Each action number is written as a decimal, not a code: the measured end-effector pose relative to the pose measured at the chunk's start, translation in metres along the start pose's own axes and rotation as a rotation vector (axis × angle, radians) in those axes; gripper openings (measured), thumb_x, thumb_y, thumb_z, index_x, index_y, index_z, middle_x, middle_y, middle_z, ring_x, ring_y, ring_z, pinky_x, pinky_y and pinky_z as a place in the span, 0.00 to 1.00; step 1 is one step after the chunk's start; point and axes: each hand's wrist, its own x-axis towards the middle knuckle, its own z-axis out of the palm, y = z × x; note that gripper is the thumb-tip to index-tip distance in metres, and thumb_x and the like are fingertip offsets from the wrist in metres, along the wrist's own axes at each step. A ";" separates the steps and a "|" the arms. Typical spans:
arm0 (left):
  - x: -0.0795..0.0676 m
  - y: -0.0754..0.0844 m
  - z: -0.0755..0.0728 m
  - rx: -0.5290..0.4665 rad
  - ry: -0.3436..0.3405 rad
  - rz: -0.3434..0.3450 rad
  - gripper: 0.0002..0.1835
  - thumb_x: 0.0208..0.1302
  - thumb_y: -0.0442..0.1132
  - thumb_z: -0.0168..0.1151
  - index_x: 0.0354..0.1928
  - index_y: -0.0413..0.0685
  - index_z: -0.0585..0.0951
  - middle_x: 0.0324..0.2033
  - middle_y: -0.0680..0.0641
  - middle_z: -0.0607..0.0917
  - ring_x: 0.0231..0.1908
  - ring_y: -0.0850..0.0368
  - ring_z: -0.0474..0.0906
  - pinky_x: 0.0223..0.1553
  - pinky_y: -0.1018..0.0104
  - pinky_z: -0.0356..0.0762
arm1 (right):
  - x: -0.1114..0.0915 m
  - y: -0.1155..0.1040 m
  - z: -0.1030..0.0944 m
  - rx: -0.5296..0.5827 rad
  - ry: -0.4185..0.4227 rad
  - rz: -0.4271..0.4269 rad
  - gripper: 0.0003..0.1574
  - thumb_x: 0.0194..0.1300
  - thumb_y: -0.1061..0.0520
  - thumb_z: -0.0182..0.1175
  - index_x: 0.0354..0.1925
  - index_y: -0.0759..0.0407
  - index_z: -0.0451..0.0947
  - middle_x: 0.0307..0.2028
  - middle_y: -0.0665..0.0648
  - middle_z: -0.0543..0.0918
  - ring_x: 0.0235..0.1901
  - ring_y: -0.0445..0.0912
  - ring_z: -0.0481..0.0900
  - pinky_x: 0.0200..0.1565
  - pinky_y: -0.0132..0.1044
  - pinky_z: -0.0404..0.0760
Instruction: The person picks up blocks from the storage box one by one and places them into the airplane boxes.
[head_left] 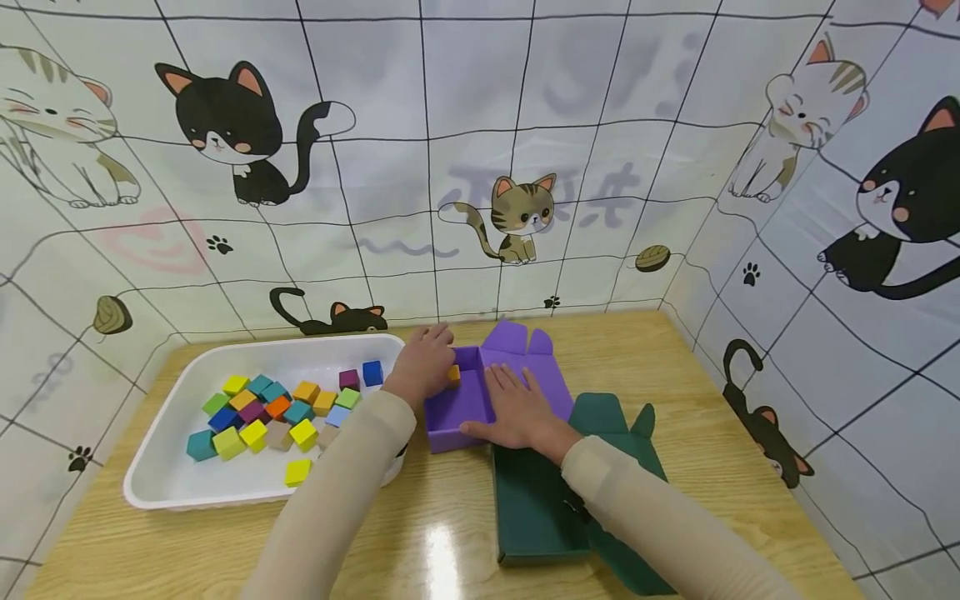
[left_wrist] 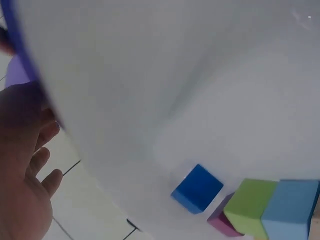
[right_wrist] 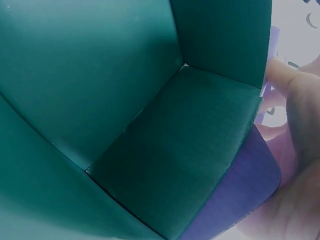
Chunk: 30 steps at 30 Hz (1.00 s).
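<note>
A purple cardboard box [head_left: 453, 437] stands on the table with its lid [head_left: 558, 379] folded back to the right. My left hand [head_left: 423, 362] is at the box's back left corner. In the left wrist view its fingers are bent beside the purple wall; the thumb's contact is hidden. An orange block [head_left: 454, 377] shows inside the box, close to this hand. My right hand [head_left: 521, 408] lies over the box's right edge and the lid, fingers straight. Below my right wrist sits an open dark green cardboard box [head_left: 528, 517], partly overlapping the purple lid.
On the left, a white tray [head_left: 157, 471] holds several loose coloured blocks, among them a blue block [head_left: 372, 372] near its right side. The green box's flap [head_left: 637, 567] spreads right under my right sleeve. A cat-printed cloth wall [head_left: 420, 167] surrounds the wooden table [head_left: 712, 417].
</note>
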 end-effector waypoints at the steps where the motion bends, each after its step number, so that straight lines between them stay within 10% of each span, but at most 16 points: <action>1: -0.001 -0.002 -0.003 -0.015 -0.001 0.001 0.20 0.60 0.56 0.65 0.44 0.48 0.86 0.60 0.48 0.76 0.72 0.48 0.59 0.73 0.50 0.58 | 0.000 0.000 0.000 -0.003 -0.001 0.000 0.63 0.62 0.23 0.49 0.76 0.61 0.44 0.77 0.60 0.49 0.78 0.54 0.44 0.76 0.58 0.41; 14: -0.045 -0.074 -0.042 -0.184 0.054 -0.113 0.12 0.62 0.46 0.66 0.45 0.51 0.86 0.62 0.44 0.75 0.73 0.43 0.55 0.71 0.41 0.57 | -0.001 0.000 0.001 0.023 0.001 -0.003 0.63 0.62 0.23 0.48 0.76 0.61 0.43 0.77 0.61 0.48 0.78 0.54 0.43 0.76 0.58 0.39; 30: -0.069 -0.097 -0.001 -0.186 -0.055 -0.232 0.18 0.58 0.45 0.69 0.49 0.46 0.85 0.59 0.39 0.75 0.73 0.36 0.53 0.68 0.35 0.58 | 0.001 -0.001 0.005 -0.004 -0.019 0.029 0.65 0.62 0.20 0.45 0.77 0.59 0.40 0.78 0.59 0.44 0.78 0.53 0.40 0.76 0.56 0.36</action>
